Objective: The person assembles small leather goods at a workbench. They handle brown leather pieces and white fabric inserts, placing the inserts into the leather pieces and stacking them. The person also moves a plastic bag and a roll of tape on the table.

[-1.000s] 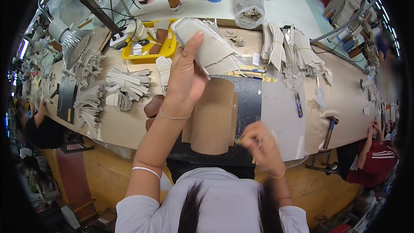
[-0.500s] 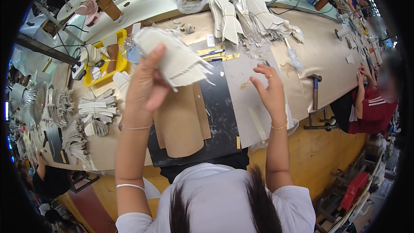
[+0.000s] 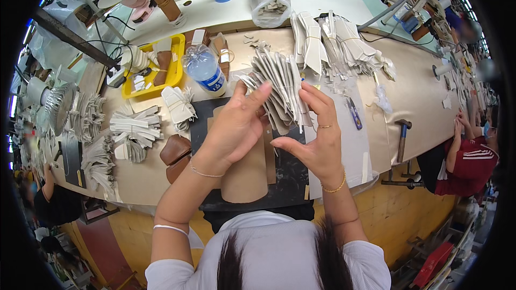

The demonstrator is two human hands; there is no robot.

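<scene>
At a cluttered workbench (image 3: 419, 96), the left hand (image 3: 236, 134) is grasping a bundle of pale strips (image 3: 277, 86) above a curved brown sheet (image 3: 244, 177); the right hand (image 3: 317, 139) is holding thumb and fingers apart beside it, contact unclear from here.

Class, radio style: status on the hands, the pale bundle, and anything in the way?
Left hand gripping pale bundle. Right hand open at its right edge, contact unclear. Plastic bottle standing close, beyond left hand.
</scene>
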